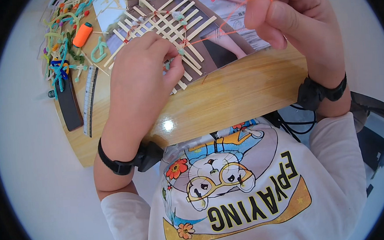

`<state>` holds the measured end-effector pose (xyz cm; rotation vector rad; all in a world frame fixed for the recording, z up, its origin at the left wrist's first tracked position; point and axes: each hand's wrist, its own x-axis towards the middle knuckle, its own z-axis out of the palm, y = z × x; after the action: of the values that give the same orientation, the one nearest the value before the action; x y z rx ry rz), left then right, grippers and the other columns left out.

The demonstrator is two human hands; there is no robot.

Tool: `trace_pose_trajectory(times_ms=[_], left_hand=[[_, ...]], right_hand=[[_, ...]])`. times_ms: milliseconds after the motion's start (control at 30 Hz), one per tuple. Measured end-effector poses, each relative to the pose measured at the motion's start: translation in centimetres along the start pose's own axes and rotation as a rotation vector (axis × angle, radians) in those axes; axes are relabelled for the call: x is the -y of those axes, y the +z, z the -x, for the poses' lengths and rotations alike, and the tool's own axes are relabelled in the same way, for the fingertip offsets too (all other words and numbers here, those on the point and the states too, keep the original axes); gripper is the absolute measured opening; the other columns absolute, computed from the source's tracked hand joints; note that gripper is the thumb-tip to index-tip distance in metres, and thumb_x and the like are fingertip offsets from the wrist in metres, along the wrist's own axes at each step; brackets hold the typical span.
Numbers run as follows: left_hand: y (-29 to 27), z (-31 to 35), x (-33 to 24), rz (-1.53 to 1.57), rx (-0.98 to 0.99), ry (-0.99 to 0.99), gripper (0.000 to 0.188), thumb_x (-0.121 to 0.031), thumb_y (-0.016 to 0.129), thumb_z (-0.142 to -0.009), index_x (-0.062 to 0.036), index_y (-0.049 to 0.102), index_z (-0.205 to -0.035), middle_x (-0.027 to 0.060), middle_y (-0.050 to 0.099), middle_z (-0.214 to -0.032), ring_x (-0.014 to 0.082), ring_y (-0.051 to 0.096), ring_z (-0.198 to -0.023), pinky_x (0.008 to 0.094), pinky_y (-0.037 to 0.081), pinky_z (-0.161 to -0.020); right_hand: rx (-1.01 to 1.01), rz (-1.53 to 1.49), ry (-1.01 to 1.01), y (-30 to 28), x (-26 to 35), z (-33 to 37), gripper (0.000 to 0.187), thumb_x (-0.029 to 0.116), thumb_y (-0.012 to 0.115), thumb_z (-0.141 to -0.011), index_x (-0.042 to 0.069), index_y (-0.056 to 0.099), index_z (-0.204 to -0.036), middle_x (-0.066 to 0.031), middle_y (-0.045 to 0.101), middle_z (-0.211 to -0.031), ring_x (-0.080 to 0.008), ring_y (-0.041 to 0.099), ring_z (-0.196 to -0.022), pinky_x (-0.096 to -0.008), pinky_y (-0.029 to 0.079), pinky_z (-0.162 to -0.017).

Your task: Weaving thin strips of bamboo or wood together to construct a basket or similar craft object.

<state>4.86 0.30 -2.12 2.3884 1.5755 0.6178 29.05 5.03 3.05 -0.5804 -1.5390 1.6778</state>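
My left hand [142, 63] reaches over the near left part of a lattice [168, 27] of pale wooden sticks, thumb and forefinger close together at its near side; what sits between them I can't tell. Most of the lattice spreads just beyond and to the right of those fingers, lying on a glossy printed sheet [220, 50] on the bench [226, 98]. My right hand [298, 19] hangs well right of the lattice, pinching an orange thread [204, 40] that runs leftward to the sticks near my left fingertips. Left of my left hand stand an orange spool [82, 35] and, nearer my forearm, a ruler [90, 102] and a dark case [69, 105].
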Motion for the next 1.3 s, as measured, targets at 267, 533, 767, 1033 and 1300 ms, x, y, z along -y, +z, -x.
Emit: trace_pose_trajectory(times_ms=[267,533,767,1033,1300], left_hand=[[0.2,-0.3,-0.1,-0.018,-0.013,-0.024,0.012,-0.014,0.071,-0.078,-0.0041,0.063,-0.077,0.0093,0.06,-0.074,0.0285,0.059,-0.073,0.0391,0.046,-0.067],[0.2,-0.2,-0.3,0.069,-0.042,-0.051,0.011,-0.012,0.07,-0.079,-0.0037,0.064,-0.079,0.0082,0.062,-0.071,0.0249,0.059,-0.063,0.0359,0.047,-0.061],[-2.1,-0.5,0.3,0.359,-0.185,-0.273,0.016,-0.019,0.07,-0.086,-0.0025,0.067,-0.087,0.0018,0.063,-0.074,0.0106,0.056,-0.064,0.0238,0.045,-0.062],[-4.1,0.1,1.0,0.586,-0.234,-0.311,0.02,-0.019,0.069,-0.089,0.0001,0.066,-0.092,-0.0012,0.061,-0.079,0.0062,0.052,-0.071,0.0213,0.043,-0.067],[-4.1,0.2,1.1,0.552,-0.307,-0.213,0.018,-0.019,0.07,-0.087,-0.0009,0.067,-0.09,0.0005,0.063,-0.076,0.008,0.054,-0.069,0.0226,0.045,-0.066]], right_hand=[[0.02,-0.034,0.156,0.4,-0.1,0.9,0.014,0.002,0.065,-0.088,-0.009,0.069,-0.095,-0.01,0.066,-0.076,-0.008,0.053,-0.061,-0.02,0.042,-0.055],[0.176,0.19,-0.103,-0.6,-0.8,0.9,0.016,0.012,0.062,-0.092,-0.003,0.066,-0.089,-0.0054,0.064,-0.072,-0.008,0.054,-0.058,-0.0213,0.042,-0.053],[0.166,0.068,-0.258,0.8,-0.6,0.5,0.019,0.016,0.062,-0.093,0.005,0.061,-0.077,-0.0037,0.064,-0.061,-0.0147,0.057,-0.049,-0.0263,0.043,-0.047],[0.319,0.166,-0.281,1.7,-0.9,0.7,0.015,0.011,0.067,-0.088,0.003,0.069,-0.076,-0.0068,0.068,-0.067,-0.0201,0.059,-0.053,-0.0308,0.044,-0.047],[0.435,0.169,-0.307,2.6,-1.2,1.2,0.009,0.006,0.068,-0.086,0.003,0.07,-0.077,-0.0075,0.065,-0.064,-0.0194,0.056,-0.049,-0.0292,0.04,-0.043]])
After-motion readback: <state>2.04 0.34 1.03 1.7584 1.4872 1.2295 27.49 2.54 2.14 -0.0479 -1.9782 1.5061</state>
